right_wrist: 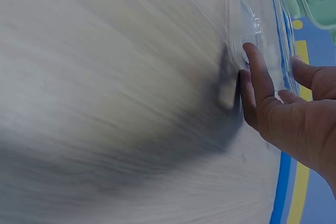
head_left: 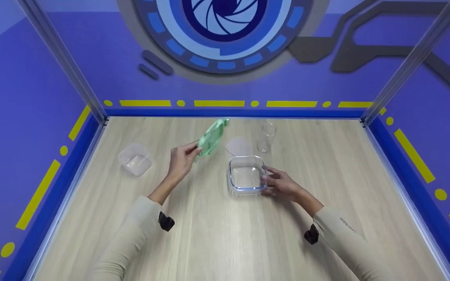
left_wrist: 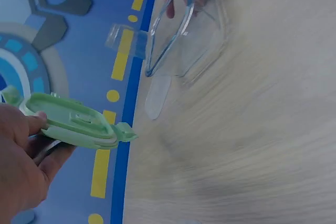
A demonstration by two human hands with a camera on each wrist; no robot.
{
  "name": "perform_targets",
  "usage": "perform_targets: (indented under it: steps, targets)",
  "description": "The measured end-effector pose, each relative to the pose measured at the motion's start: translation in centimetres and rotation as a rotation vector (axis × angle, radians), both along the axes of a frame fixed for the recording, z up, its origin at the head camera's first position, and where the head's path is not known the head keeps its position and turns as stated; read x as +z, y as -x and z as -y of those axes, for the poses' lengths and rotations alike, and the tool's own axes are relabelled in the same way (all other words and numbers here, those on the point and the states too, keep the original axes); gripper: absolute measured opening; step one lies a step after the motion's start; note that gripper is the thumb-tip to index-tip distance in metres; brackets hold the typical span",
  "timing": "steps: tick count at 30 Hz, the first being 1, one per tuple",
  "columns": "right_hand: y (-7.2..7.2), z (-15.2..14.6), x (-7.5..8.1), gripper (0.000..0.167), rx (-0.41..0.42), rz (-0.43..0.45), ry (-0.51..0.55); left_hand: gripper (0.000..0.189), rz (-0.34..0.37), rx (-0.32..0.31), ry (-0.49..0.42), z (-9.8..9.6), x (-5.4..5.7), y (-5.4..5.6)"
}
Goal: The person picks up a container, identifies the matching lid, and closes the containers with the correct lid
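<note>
In the head view my left hand [head_left: 181, 162] pinches a green snap-on lid [head_left: 211, 137] by its near edge, thumb on one side and fingers on the other. The lid is raised off the table and tilted; its side flaps [left_wrist: 125, 131] stick out in the left wrist view. A square clear glass food container [head_left: 247, 173] stands with its mouth up at the middle of the table. My right hand [head_left: 283, 185] rests against the container's right side. Its fairly straight fingers [right_wrist: 257, 72] touch the outer wall, with the thumb near the rim in the right wrist view.
Behind the container lie a flat, translucent round-edged piece [head_left: 239, 146] and a clear drinking glass [head_left: 267, 137]. A translucent plastic tub [head_left: 135, 159] sits at the left on the wooden table [head_left: 217, 242]. Blue panels [head_left: 72, 58] wall the back and sides.
</note>
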State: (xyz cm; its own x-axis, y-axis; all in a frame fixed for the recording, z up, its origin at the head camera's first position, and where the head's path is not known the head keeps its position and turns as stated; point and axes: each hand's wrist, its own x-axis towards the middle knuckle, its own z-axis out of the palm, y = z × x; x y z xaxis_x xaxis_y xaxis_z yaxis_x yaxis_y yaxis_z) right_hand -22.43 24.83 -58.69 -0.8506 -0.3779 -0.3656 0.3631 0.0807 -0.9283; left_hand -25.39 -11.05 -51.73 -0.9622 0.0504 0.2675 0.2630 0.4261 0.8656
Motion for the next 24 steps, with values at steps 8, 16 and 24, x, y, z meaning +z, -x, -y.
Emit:
perform_targets:
  steps: [8,16,24]
  targets:
    - [0.0,0.4,0.0,0.063,0.007,0.019,-0.001,0.026,-0.202,-0.149,0.068,-1.9,-1.2,-0.5]
    - [0.1,0.3,-0.2,0.060,-0.002,0.026,-0.044,0.027,-0.286,-0.254,0.190,-3.6,-2.2,-0.7]
    - [0.2,-0.4,-0.5,0.063,0.077,0.053,-0.026,0.031,-0.466,-0.370,0.342,-4.4,-4.3,-0.7]
